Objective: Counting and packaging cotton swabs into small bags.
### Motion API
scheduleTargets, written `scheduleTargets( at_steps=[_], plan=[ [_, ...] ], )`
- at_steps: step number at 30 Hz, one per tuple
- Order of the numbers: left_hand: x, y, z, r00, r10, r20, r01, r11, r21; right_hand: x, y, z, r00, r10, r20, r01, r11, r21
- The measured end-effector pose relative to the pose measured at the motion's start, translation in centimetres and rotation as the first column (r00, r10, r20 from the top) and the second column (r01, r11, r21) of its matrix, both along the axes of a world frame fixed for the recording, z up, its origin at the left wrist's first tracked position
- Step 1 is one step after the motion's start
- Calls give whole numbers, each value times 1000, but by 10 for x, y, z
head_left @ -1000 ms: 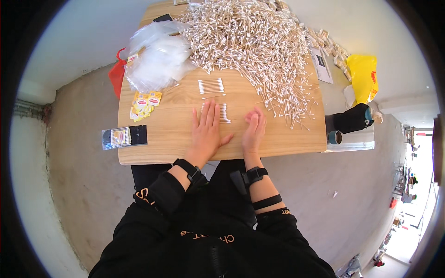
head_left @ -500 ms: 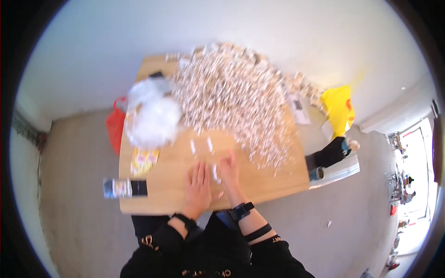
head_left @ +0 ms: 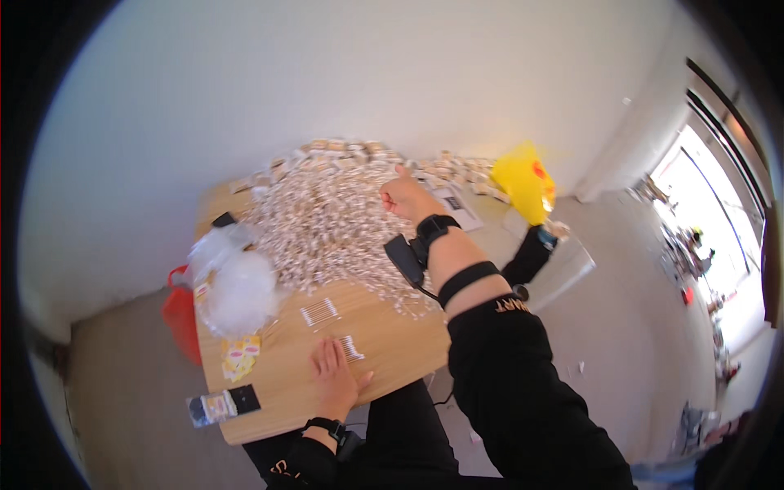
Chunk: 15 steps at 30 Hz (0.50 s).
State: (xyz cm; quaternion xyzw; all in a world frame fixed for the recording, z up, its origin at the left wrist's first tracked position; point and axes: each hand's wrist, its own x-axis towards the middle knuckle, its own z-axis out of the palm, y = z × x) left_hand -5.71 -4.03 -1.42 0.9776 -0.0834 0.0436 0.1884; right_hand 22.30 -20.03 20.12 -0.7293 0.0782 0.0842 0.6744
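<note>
My left hand (head_left: 331, 380) lies flat on the wooden table (head_left: 400, 351), fingers stretched out and apart. Its fingertips are beside a short row of cotton swabs (head_left: 351, 349). Just beyond that is a second row of cotton swabs (head_left: 318, 312), laid out side by side. My right arm reaches far across the table, and my right hand (head_left: 405, 196) is over the far right part of a big pile of loose cotton swabs (head_left: 318, 220). Its fingers are curled in; whatever they hold, if anything, is hidden.
Bundled swabs (head_left: 347, 151) line the back of the pile. At left are clear plastic bags (head_left: 241, 294), a red bag (head_left: 180, 318), yellow-white packets (head_left: 239, 357) and a small pack (head_left: 219, 406). Another person's black sleeve (head_left: 527, 257) shows at right, near a yellow bag (head_left: 523, 184).
My right hand has left the row near my left hand and stretched forward over the pile. The view has shifted. My left hand still rests by the swabs.
</note>
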Motion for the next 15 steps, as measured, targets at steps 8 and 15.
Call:
scheduleTargets(
  at_steps=[8,15],
  plan=[
    [1,-11,-4,996,-24,86,22,999,28,18,-110,-88,843,-189,504,506,596,-623],
    [-17,-1,4,995,14,94,-11,1000,-28,-111,-7,-193,970,138,198,-92,969,-228]
  ],
)
